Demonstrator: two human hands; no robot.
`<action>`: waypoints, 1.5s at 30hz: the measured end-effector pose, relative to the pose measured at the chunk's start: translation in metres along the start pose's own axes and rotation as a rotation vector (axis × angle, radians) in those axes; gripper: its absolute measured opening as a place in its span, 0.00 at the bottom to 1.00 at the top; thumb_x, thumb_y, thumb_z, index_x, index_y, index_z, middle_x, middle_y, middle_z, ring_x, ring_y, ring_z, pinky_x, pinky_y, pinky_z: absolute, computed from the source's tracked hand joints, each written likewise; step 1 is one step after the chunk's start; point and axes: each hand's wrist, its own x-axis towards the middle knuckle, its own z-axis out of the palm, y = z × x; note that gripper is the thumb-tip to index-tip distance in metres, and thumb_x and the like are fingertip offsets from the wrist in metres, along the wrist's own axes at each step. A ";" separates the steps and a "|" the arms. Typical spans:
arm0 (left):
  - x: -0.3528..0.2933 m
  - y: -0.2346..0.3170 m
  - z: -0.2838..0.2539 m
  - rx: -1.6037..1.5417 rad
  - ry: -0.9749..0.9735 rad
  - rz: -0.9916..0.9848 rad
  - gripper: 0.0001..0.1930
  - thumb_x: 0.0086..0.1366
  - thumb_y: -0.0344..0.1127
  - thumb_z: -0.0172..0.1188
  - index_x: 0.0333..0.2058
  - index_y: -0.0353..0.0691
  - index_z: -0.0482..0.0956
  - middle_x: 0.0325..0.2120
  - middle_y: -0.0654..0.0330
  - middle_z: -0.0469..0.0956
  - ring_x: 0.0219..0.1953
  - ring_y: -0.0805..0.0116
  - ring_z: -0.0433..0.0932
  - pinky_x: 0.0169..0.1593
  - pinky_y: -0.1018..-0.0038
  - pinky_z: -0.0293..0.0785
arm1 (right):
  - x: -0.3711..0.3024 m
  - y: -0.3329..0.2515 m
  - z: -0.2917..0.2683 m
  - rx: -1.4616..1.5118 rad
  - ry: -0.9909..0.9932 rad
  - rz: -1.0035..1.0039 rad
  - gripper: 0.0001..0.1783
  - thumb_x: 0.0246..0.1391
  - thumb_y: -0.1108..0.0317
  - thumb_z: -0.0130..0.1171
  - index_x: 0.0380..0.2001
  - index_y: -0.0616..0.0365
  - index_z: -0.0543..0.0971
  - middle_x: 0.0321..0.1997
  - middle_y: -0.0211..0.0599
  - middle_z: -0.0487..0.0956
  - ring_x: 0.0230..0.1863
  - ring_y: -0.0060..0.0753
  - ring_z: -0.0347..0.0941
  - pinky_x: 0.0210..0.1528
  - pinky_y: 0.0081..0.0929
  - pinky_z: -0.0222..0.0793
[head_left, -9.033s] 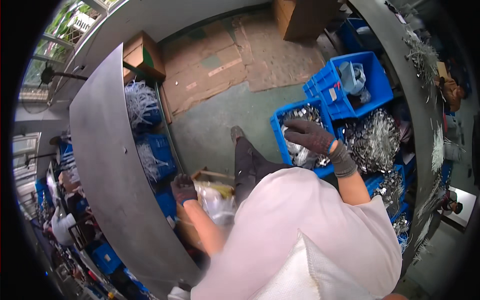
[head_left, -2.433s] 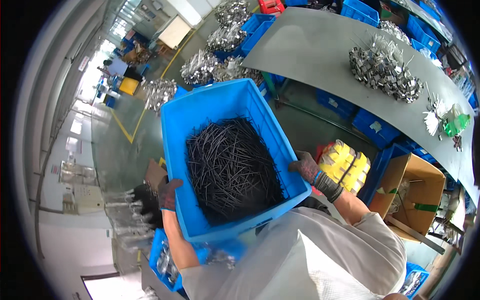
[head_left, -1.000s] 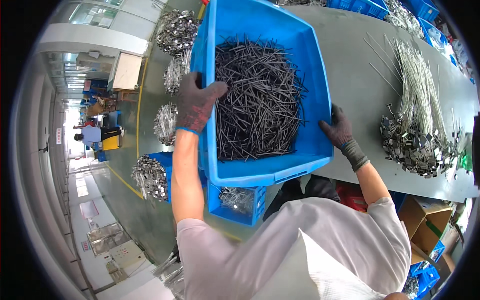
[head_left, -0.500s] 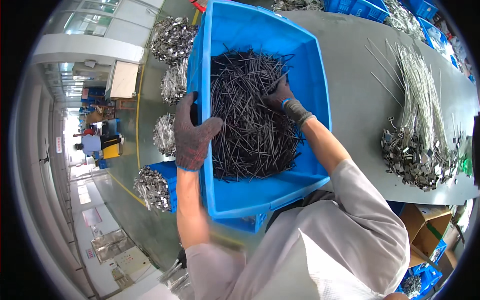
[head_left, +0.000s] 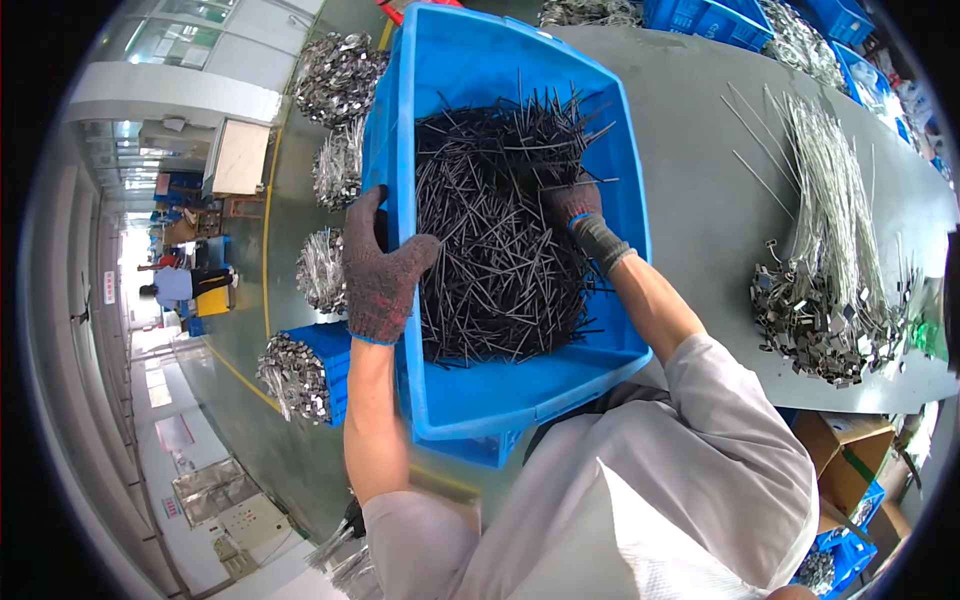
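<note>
Many thin black sticks (head_left: 500,300), perhaps tubes, heaped in blue bin (head_left: 500,400).

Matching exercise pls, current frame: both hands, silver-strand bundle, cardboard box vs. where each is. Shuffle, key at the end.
Things
1. Left hand
2. Right hand
3. Silver-strand bundle
4. Cardboard box

Places
A. Lying on the grey table
B. In among the thin black strips, fingertips hidden
C. Toward the lower right of the picture, by the table's near edge
D. Over the left rim of the large blue bin, thumb on the inner side

Pairs: 1-D, 2-B, 3-A, 4-C
</note>
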 end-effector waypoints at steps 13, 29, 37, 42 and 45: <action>-0.005 0.025 0.019 -0.045 0.038 -0.065 0.39 0.48 0.34 0.71 0.60 0.28 0.68 0.44 0.50 0.75 0.38 0.65 0.78 0.41 0.68 0.79 | -0.074 0.063 -0.072 0.013 0.272 0.157 0.27 0.57 0.63 0.54 0.62 0.44 0.74 0.69 0.45 0.71 0.66 0.54 0.69 0.64 0.49 0.66; -0.003 0.016 0.016 0.091 0.057 0.108 0.41 0.50 0.39 0.73 0.61 0.29 0.69 0.52 0.48 0.74 0.52 0.57 0.75 0.55 0.64 0.74 | -0.102 0.273 -0.072 0.603 0.169 -0.181 0.17 0.60 0.71 0.58 0.53 0.60 0.78 0.50 0.51 0.82 0.52 0.52 0.78 0.55 0.39 0.73; 0.000 0.006 0.010 0.073 0.059 0.089 0.42 0.50 0.40 0.73 0.62 0.30 0.69 0.52 0.50 0.75 0.53 0.59 0.75 0.57 0.65 0.73 | -0.109 0.307 -0.048 0.921 -0.169 0.291 0.18 0.62 0.63 0.58 0.52 0.59 0.79 0.48 0.48 0.83 0.46 0.47 0.79 0.50 0.35 0.74; 0.002 -0.009 0.004 0.083 0.042 0.103 0.41 0.50 0.40 0.73 0.62 0.31 0.69 0.54 0.49 0.74 0.53 0.57 0.75 0.59 0.64 0.71 | -0.099 0.299 -0.076 1.028 -0.300 0.790 0.24 0.58 0.56 0.62 0.53 0.59 0.79 0.46 0.49 0.84 0.43 0.47 0.81 0.47 0.38 0.76; 0.004 -0.020 -0.001 0.088 0.048 0.108 0.39 0.51 0.39 0.72 0.61 0.31 0.71 0.53 0.50 0.75 0.52 0.58 0.76 0.58 0.64 0.72 | -0.110 0.280 -0.108 0.303 0.053 0.592 0.25 0.56 0.53 0.63 0.51 0.58 0.81 0.45 0.49 0.85 0.45 0.46 0.82 0.48 0.40 0.76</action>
